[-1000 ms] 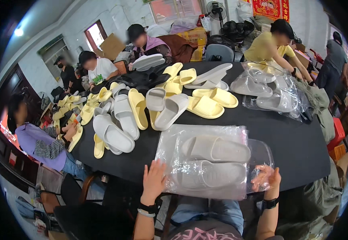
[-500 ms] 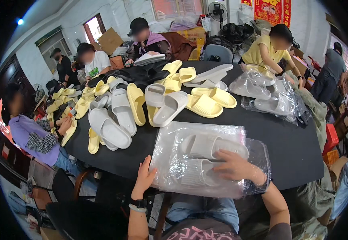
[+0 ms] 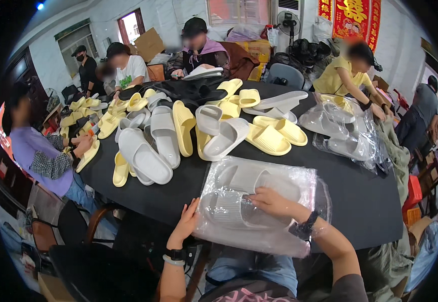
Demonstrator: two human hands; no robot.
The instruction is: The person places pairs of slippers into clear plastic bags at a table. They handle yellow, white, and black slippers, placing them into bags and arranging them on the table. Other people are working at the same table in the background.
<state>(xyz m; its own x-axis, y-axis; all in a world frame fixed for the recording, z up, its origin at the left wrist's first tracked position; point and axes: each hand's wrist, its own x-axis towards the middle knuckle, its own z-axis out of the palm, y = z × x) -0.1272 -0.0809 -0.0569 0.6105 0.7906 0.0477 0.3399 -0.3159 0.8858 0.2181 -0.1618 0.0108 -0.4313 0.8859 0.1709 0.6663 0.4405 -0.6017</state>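
Two grey slippers lie side by side in a clear plastic bag (image 3: 274,240) on the black table in front of me. The far slipper (image 3: 249,177) and the near slipper (image 3: 226,209) both have ribbed straps and point left. My right hand (image 3: 274,204) reaches in from the bag's right end, its fingers bent at the near slipper's strap opening. Plastic lies around that wrist. At the bag's left edge, my left hand (image 3: 184,224) rests with fingers stretched out, touching the plastic.
Loose grey and yellow slippers, including a grey one (image 3: 146,156), pile up beyond the bag. Bagged slippers (image 3: 347,131) lie at the right, before a person in yellow (image 3: 342,75). Other people sit around the black table (image 3: 365,201); one in purple (image 3: 48,156) handles a yellow slipper.
Both slippers have moved left, deeper into the bag, with my right hand following them. My left hand has stayed by the bag's left edge. The view has shifted slightly.
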